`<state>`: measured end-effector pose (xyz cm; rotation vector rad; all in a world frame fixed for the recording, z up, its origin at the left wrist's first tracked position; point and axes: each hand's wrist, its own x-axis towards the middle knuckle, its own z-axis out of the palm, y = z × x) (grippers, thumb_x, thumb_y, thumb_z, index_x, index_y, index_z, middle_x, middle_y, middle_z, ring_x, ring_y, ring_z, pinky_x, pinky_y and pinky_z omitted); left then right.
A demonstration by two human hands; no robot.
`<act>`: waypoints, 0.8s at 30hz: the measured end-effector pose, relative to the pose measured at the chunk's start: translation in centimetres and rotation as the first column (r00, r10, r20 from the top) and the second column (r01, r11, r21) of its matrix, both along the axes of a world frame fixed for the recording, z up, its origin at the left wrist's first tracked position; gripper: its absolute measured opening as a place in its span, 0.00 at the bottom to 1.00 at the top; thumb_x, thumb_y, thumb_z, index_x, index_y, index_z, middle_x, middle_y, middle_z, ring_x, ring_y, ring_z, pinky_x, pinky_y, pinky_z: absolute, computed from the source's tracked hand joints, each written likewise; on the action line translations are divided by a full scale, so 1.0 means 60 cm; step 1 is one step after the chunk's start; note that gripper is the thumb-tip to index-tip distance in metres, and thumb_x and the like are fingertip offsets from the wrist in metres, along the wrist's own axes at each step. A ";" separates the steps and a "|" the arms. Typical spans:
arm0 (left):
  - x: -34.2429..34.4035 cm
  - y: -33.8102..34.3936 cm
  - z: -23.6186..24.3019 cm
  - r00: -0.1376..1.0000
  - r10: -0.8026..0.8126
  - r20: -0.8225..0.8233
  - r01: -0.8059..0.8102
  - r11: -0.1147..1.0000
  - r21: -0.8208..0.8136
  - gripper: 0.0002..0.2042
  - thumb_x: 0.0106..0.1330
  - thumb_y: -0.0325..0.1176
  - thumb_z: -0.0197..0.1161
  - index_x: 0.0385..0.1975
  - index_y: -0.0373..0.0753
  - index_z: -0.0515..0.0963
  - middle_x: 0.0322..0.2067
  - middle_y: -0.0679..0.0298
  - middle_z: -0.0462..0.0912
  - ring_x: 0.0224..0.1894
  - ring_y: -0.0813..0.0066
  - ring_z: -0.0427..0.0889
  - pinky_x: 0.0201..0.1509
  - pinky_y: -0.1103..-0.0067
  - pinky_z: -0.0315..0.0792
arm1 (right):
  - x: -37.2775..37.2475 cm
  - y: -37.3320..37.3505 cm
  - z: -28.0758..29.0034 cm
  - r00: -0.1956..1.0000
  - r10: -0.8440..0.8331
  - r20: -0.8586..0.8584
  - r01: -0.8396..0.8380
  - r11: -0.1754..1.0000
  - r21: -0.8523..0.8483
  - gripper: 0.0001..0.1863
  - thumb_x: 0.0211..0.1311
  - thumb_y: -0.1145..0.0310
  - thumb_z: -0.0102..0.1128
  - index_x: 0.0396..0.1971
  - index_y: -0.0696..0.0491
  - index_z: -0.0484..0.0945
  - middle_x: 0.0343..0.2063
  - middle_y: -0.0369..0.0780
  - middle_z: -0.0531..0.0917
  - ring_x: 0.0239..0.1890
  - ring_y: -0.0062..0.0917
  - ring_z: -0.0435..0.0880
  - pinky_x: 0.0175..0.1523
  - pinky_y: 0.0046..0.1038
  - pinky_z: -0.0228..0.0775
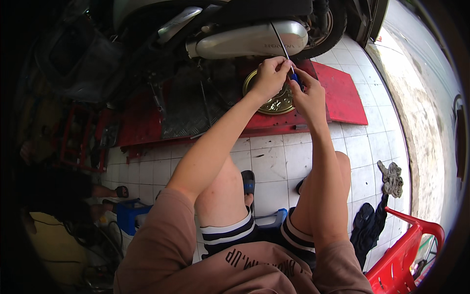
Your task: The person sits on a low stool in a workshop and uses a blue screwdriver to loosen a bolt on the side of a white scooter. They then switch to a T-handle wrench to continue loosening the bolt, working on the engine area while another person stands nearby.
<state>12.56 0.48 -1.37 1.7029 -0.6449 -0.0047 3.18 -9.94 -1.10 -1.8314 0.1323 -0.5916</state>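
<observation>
My right hand [309, 95] is closed around the blue handle of a long thin screwdriver [280, 40]. Its dark shaft points up and away, and the tip overlaps the silver cover [240, 40] of a scooter's engine side; whether it touches cannot be told. With fingers pinched, my left hand [269, 78] grips the shaft close to the handle. Beneath both hands, a round gold-coloured tray [280, 106] with small metal parts in it sits on a red platform [342, 93]. My hands and wrists hide part of the tray.
The scooter's wheel [338, 29] stands behind the cover. A dark ridged plate [183, 120] lies on the platform. At lower right are a red plastic chair [404, 250], dark cloth [369, 223] and a grey rag [391, 179]. Another person's foot [121, 191] shows beside a blue stool [128, 215] at left.
</observation>
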 end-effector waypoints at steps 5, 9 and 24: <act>-0.005 0.009 0.001 1.000 -0.023 -0.020 0.024 0.999 0.038 0.11 0.71 0.34 0.52 0.33 0.35 0.80 0.21 0.72 0.77 0.20 0.89 0.70 0.20 0.88 0.63 | -0.007 0.005 0.006 1.000 -0.003 -0.012 0.003 1.000 -0.007 0.18 0.55 0.71 0.57 0.47 0.58 0.79 0.31 0.51 0.84 0.33 0.36 0.85 0.43 0.30 0.73; -0.003 0.005 0.001 0.999 -0.042 0.010 0.042 0.999 0.018 0.11 0.71 0.34 0.52 0.34 0.36 0.80 0.22 0.72 0.77 0.20 0.89 0.70 0.21 0.88 0.63 | -0.001 0.000 -0.007 1.000 -0.019 0.024 0.019 1.000 -0.008 0.19 0.55 0.70 0.57 0.48 0.56 0.79 0.28 0.48 0.83 0.30 0.31 0.83 0.39 0.29 0.73; -0.056 0.012 0.069 0.841 -0.250 -0.479 0.168 0.963 -0.209 0.15 0.70 0.43 0.54 0.30 0.40 0.80 0.24 0.71 0.79 0.25 0.84 0.76 0.29 0.85 0.69 | -0.028 0.033 0.103 0.972 -0.233 -0.017 0.217 0.926 -0.311 0.13 0.52 0.73 0.54 0.37 0.63 0.74 0.28 0.53 0.82 0.31 0.43 0.84 0.36 0.37 0.76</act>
